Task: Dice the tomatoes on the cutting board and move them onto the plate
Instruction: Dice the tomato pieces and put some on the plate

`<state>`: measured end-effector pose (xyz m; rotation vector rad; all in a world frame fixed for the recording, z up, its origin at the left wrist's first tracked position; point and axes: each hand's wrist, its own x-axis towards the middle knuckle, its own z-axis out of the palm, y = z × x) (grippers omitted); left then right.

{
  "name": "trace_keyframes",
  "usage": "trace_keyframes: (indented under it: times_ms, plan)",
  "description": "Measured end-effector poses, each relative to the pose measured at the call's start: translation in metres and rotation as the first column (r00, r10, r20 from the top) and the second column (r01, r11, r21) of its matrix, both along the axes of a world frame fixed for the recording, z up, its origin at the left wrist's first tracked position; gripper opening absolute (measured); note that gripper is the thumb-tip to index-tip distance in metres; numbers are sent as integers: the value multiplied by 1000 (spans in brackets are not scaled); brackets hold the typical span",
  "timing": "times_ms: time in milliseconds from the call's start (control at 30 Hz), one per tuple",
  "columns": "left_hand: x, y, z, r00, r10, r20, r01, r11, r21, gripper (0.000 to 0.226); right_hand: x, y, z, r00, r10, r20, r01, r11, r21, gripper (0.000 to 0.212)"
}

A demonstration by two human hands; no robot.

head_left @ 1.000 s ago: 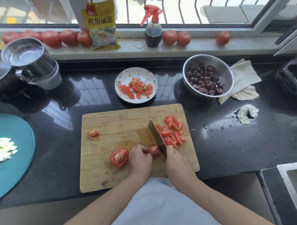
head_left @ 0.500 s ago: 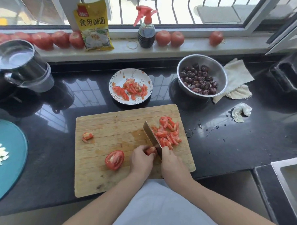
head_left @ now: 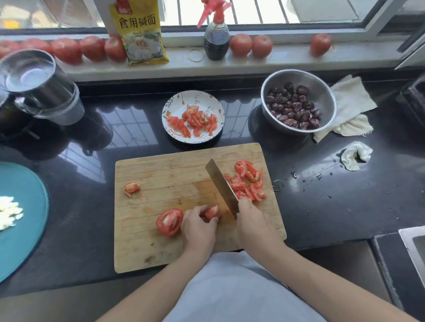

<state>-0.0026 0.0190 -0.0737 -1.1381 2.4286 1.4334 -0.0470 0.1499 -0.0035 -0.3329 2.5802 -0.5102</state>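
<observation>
Landmark: bamboo cutting board (head_left: 173,177) on the dark counter; all places below are given from it.
Right hand: right hand (head_left: 254,222) is clenching the handle of the cleaver (head_left: 221,187) at the board's near right; the handle itself is hidden under the fingers.
Blade axis: running from the grip away toward the board's far edge, leaning a little left.
Left hand: left hand (head_left: 198,224) is pinching a small tomato wedge (head_left: 212,212) with curled fingers, at the board's near middle.
Key relation: the wedge is lying just left of the blade's heel, between the two hands; the next slice probably falls there, so fingertips are sitting close to the edge.
Waiting piece: tomato half (head_left: 170,222), cut face up, touching the left hand's outer side.
Cut pile: diced tomato (head_left: 247,182) is lying right of the blade, by the board's right edge.
Stray bit: tomato scrap (head_left: 132,188) near the board's left edge.
Destination: patterned plate (head_left: 172,106) beyond the board's far edge, already carrying tomato pieces.
Progress: judged partway through; dicing is ongoing.
</observation>
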Motion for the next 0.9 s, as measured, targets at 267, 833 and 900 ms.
trace_keyframes:
  times_ms: [267,833,900]
  plan:
    - [-5,-1,-3,998,22,55,-21,1000,-7,32,32,13,21,965,256,59,-263,951,164,23]
    - [-8,0,-6,998,49,45,-50,999,18,20,36,17,13,972,213,95,-230,939,256,22]
    - [-9,0,-8,998,38,54,-38,999,-6,21,31,0,2,970,240,45,-244,937,251,23]
